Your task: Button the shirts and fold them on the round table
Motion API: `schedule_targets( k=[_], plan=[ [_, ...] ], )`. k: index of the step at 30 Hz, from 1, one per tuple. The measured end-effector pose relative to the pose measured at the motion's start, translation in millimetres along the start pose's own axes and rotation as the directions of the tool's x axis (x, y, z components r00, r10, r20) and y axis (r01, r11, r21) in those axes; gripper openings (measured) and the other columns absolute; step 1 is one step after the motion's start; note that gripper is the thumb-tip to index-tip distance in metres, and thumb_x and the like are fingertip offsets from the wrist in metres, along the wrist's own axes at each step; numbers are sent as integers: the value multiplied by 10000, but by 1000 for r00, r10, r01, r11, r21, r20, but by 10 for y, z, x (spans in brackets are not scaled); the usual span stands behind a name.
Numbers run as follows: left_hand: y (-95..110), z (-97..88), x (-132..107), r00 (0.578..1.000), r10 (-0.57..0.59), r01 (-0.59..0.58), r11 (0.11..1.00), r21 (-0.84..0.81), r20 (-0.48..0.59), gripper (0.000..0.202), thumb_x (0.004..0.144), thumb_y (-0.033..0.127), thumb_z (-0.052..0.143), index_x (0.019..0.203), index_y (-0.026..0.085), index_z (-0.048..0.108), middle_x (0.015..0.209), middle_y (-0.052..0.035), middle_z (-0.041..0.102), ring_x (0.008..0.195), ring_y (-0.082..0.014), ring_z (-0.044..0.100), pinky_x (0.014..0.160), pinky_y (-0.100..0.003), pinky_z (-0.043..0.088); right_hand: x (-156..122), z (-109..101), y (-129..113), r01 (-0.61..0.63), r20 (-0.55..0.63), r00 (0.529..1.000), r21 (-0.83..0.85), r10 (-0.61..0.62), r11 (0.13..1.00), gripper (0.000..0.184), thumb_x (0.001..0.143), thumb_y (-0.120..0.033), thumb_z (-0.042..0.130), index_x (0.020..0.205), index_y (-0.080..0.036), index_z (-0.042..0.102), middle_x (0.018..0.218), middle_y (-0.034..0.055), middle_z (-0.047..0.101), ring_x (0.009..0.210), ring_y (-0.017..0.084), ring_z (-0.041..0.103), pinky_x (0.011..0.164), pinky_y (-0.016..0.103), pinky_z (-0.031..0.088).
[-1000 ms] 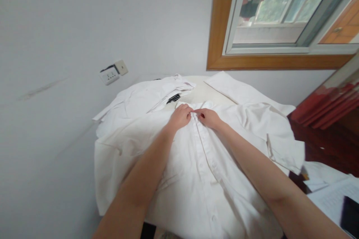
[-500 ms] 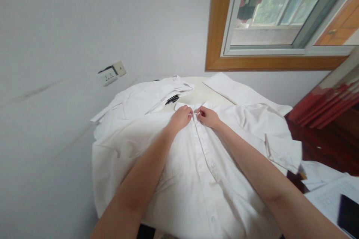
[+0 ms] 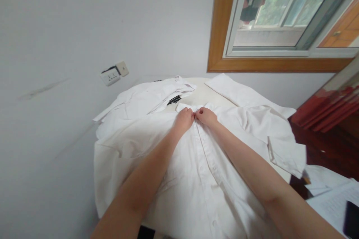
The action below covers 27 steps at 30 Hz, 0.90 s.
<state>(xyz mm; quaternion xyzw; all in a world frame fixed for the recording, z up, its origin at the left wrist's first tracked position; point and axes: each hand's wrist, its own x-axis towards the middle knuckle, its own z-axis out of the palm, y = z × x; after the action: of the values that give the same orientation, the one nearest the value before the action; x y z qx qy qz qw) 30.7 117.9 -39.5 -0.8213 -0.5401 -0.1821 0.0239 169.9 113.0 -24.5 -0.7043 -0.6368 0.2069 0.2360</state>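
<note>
A white button-up shirt lies spread over a round table, its collar end away from me and its placket running down the middle toward me. At the top of the placket, just below the collar, my left hand pinches one front edge. My right hand pinches the other edge right beside it, so the fingertips of both hands meet. The fingers hide whatever button or hole lies between them. Several small buttons show lower on the placket.
Folded white garments lie at the back left of the table, another white cloth at the back right. A wall socket and a wood-framed window are behind. Papers and a dark object sit at lower right, below a red curtain.
My hands have drawn together, closing the small gap between their fingertips at the placket. The view has shifted slightly; the shirt lies much as before.
</note>
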Motion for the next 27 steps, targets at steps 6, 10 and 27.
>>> schedule_targets(
  k=[6, 10, 27],
  plan=[
    [54, -44, -52, 992, -107, 108, 994, -13, 67, 244, 935, 351, 428, 989, 189, 602, 925, -79, 672, 854, -201, 638, 737, -289, 457, -22, 86, 107, 19, -52, 999, 101, -14, 995, 299, 783, -282, 560, 1079, -263, 522, 866, -19, 695, 798, 171, 636, 652, 258, 414],
    [23, -78, -23, 980, -176, 183, 979, -84, 88, 235, 906, 377, 481, 918, 215, 651, 898, -54, 706, 844, -192, 647, 707, -264, 443, -71, 126, 158, 115, -106, 989, 161, -99, 980, 269, 826, -249, 490, 1095, -259, 502, 815, -29, 658, 750, 164, 613, 651, 258, 401],
    [-25, -133, 18, 937, -290, 341, 885, -317, 195, 227, 862, 371, 527, 844, 207, 684, 777, -11, 726, 630, -122, 641, 591, -210, 414, -14, 221, 228, 431, -163, 902, 306, -400, 849, 335, 792, -157, 445, 1121, -214, 476, 783, -27, 589, 704, 135, 560, 707, 241, 432]
  ],
)
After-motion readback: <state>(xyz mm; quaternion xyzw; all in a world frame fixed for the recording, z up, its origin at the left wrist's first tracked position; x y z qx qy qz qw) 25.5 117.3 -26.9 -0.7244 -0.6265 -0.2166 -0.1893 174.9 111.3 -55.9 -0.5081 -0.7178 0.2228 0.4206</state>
